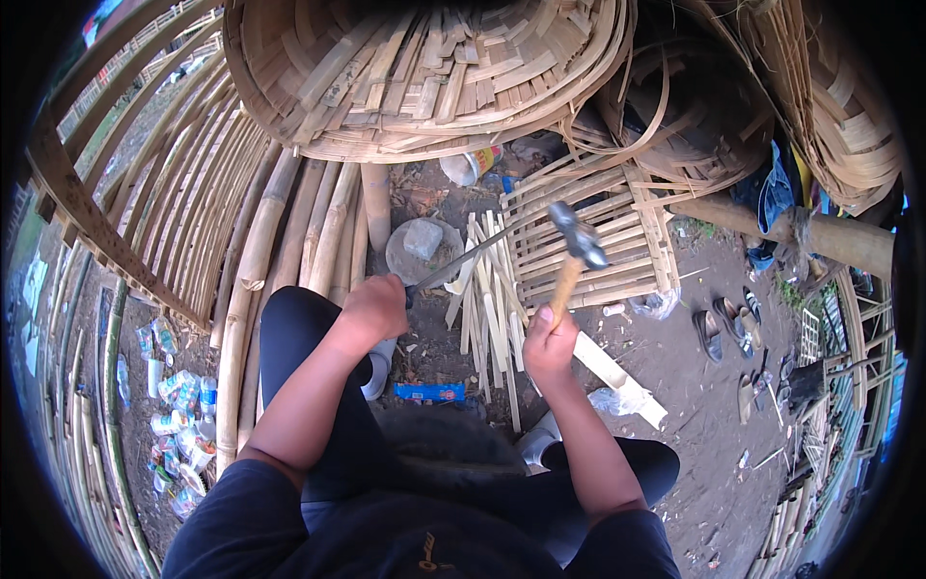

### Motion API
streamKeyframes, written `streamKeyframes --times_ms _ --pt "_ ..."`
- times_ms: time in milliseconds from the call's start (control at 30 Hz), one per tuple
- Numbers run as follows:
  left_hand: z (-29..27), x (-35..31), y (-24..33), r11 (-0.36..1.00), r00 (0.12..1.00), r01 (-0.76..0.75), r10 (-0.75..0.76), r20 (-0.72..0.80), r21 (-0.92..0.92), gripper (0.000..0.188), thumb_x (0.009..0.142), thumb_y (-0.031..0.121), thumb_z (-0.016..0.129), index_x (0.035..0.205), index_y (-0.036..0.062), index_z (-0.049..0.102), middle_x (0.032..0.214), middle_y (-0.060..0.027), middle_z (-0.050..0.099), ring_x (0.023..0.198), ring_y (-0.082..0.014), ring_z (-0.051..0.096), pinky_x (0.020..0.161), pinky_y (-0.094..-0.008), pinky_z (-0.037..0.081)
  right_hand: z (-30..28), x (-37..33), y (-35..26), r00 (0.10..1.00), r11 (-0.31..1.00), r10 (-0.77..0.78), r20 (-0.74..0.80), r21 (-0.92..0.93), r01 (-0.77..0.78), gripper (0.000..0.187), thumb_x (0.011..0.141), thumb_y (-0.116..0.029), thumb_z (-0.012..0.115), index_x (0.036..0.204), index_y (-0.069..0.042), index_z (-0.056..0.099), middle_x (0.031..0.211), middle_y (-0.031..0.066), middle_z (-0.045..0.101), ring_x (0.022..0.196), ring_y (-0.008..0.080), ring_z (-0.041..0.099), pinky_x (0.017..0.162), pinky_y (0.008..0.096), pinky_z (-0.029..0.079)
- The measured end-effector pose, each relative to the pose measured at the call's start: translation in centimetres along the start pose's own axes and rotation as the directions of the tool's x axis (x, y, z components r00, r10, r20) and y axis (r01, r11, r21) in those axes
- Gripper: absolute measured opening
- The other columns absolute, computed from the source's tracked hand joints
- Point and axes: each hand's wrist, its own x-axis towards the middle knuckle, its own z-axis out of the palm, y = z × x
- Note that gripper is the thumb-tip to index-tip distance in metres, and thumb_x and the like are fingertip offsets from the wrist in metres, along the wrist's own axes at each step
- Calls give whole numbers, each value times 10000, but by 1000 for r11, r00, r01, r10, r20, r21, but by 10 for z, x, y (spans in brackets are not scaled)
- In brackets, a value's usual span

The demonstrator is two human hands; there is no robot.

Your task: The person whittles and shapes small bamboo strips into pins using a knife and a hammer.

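My left hand (376, 311) is closed round the handle of a long knife (461, 261), its thin dark blade slanting up and away to the right. In my right hand (550, 352) is a hammer (567, 280) with a wooden handle and a metal head, held upright to the right of the blade. Beneath and between the two tools, a pile of split bamboo strips (492, 318) lies on the ground. A wider split bamboo piece (617, 378) lies beside my right forearm. Past my left hand, a grey stone block (422, 238) sits on a round base.
Large woven bamboo baskets (424, 116) crowd the far side. A slatted bamboo panel (588, 241) lies beyond the strips. Bamboo poles (251, 261) run along the left, near plastic litter (188, 415). Several shoes (738, 323) lie at right; a blue wrapper (429, 392) lies between my feet.
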Motion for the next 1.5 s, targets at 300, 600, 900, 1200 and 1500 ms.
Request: streamKeyframes --times_ms 300,600,900,1200,1500 --pt "14 4 -19 1000 999 27 -27 16 9 420 751 120 622 1128 -52 553 1099 -239 628 1034 -372 632 890 -413 524 -11 15 -4 867 875 446 221 -308 -372 474 994 -359 500 769 55 557 559 154 485 526 195 425 548 371 418" --pt "-2 -2 -5 998 997 51 -49 55 -37 429 756 141 628 1130 -57 558 1152 -246 605 1067 -356 622 900 -408 519 -4 16 9 851 872 428 304 -388 -300 450 983 -349 515 850 73 600 621 215 548 522 256 487 564 389 432" --pt "2 -3 -4 999 999 34 -34 17 -3 416 744 141 644 1108 -45 566 1093 -248 628 1031 -359 638 885 -407 526 -4 35 -17 991 848 66 -119 531 7 383 987 -336 495 783 -12 502 559 76 456 490 178 479 463 319 376" --pt "3 -7 -3 999 996 47 -46 73 -17 386 742 109 636 1089 -50 579 1116 -240 634 1048 -352 637 880 -411 529 14 4 4 874 900 381 301 -339 -276 455 975 -346 497 784 56 592 641 275 586 622 454 607 583 495 475" --pt "7 0 1 999 998 33 -33 53 -4 386 743 112 629 1091 -46 582 1097 -233 642 1040 -354 642 875 -414 534 6 -3 25 806 847 495 325 -388 -364 431 972 -356 509 843 43 608 695 286 602 687 472 606 628 490 476"
